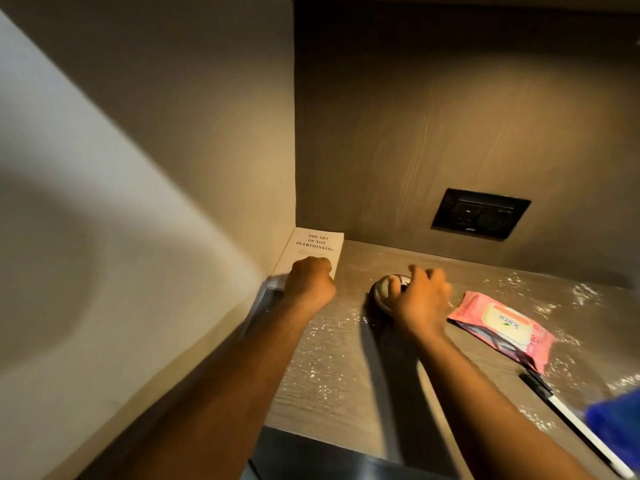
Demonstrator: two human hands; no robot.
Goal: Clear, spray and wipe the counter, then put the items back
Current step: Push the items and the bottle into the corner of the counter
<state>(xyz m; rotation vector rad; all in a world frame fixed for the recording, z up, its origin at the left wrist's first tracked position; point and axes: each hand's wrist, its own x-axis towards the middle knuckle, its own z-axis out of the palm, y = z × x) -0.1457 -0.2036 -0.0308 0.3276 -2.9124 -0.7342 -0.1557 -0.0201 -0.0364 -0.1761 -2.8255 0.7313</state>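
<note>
Reaching into the back left corner of the counter (346,393), the left hand (309,285) rests on a white book (317,249) whose cover reads "THE ART OF NOT OVERTHINKING"; the fingers are curled over the book's near end, though whether they actually clamp it I cannot tell. The book lies tucked against the side wall and the back panel. To its right, the right hand (420,301) sits spread over a small dark round dish (382,292), fingertips on its rim and top, apparently gripping it, with the dish on the counter surface. Just right of that hand lies a pink pack of wet wipes (502,327) with a white flap lid, flat on the counter. Nearer the front edge, a pen (571,420) with a black cap and white barrel lies diagonally, its cap end close to the pack's near corner. A blurred blue object (616,424) intrudes at the right edge, overlapping the pen. The wood-grain counter glistens with scattered droplets or specks. A black wall socket (481,214) is set in the back panel above the wipes.
</note>
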